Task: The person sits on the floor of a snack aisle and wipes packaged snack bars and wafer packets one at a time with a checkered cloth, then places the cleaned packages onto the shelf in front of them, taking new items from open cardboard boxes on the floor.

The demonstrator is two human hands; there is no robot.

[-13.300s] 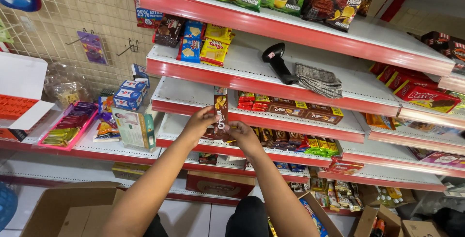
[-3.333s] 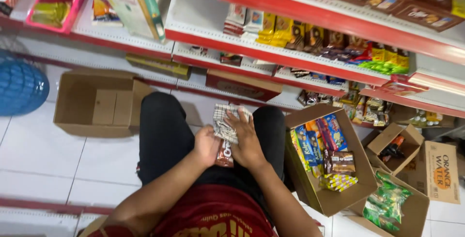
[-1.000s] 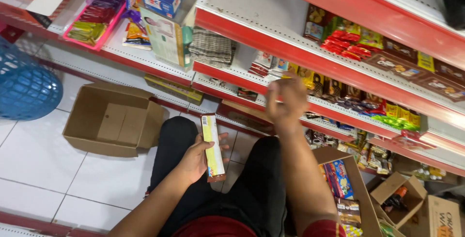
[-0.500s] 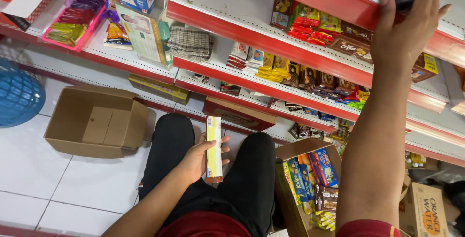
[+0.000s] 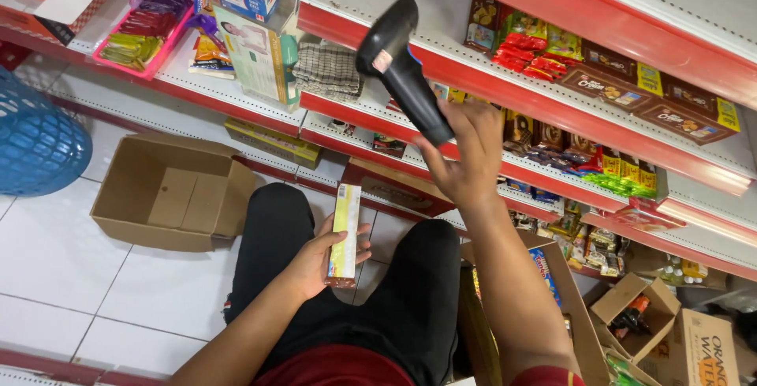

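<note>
1. Biscuit packet (image 5: 344,235), long and yellow-white, is being held upright at lower centre of the frame, over the lap, clamped in the left hand (image 5: 315,258).
2. Black handheld scanner (image 5: 402,67) is being gripped by its handle in the right hand (image 5: 469,161), fingers closed around it, at upper centre of the frame; its head is being tilted toward the upper left.
3. The two hands are being kept apart, the scanner well above the packet.
4. A checked cloth (image 5: 330,70) is lying on the red-edged shelf (image 5: 347,114) behind the scanner.
5. An open cardboard box (image 5: 175,193) is sitting on the white tiled floor at centre left, beside a blue basket (image 5: 35,137).
</note>
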